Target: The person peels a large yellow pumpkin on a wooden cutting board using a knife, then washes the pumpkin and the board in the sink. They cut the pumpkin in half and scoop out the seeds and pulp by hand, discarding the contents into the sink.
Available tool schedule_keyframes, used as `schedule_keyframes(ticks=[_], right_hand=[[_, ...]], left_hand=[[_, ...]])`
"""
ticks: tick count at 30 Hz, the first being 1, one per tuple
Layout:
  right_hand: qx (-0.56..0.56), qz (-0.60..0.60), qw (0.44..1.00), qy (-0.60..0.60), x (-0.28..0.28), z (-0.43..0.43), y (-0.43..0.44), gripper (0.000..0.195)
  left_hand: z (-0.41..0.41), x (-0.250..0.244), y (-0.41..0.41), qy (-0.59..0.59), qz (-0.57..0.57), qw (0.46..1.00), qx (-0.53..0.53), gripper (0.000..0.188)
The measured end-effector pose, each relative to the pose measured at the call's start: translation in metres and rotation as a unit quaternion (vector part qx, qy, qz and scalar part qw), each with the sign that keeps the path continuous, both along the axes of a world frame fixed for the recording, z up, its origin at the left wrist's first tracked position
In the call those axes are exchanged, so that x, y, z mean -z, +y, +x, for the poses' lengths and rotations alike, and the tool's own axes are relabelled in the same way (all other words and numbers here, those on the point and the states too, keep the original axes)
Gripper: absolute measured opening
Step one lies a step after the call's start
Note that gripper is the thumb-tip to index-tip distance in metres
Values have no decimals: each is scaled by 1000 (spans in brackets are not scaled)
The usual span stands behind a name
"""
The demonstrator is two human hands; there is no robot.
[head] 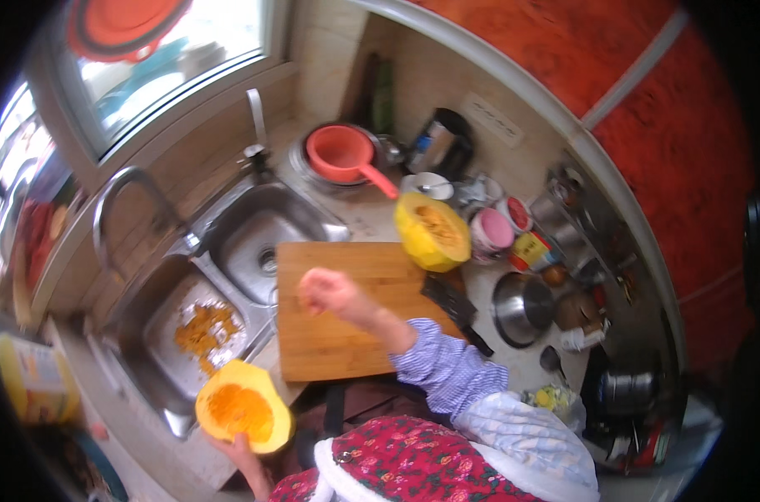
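My left hand (242, 448) grips a pumpkin half (245, 405) from below, its orange hollow facing up, beside the front edge of the sink. The scraped hollow shows few seeds. Over a wooden cutting board (355, 351) is my right hand (329, 292), blurred, with fingers curled and nothing visible in them. A second pumpkin half (433, 232), with stringy pulp inside, rests at the board's far right corner. Close by it lies a dark-bladed kitchen knife (452, 301) with a black handle. Orange pumpkin pulp (207, 332) is spread in the near sink basin (147, 332).
The second basin (260, 232) adjoins the board, and a curved faucet (129, 172) rises behind the sink. Along the wall stand a red strainer-like scoop (342, 154) on bowls, a kettle (439, 141), a pink cup (493, 229) and a steel bowl (524, 307).
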State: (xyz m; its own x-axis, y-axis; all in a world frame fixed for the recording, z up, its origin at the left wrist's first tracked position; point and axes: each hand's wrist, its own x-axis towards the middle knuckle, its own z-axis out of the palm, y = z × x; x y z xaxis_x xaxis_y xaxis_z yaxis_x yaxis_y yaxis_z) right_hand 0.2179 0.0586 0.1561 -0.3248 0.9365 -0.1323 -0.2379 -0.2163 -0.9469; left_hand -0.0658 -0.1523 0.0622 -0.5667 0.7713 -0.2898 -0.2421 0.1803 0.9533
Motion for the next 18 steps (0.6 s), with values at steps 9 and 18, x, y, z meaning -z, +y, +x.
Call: schedule_keyframes(ticks=[9,18], right_hand=[[562,124,796,-185,-75,402,-92,22],[639,73,621,-448,-98,613,-107,8]], left_hand=[[36,-19,3,76,-42,996,-39,81],[22,26,2,127,-36,990,-43,66]])
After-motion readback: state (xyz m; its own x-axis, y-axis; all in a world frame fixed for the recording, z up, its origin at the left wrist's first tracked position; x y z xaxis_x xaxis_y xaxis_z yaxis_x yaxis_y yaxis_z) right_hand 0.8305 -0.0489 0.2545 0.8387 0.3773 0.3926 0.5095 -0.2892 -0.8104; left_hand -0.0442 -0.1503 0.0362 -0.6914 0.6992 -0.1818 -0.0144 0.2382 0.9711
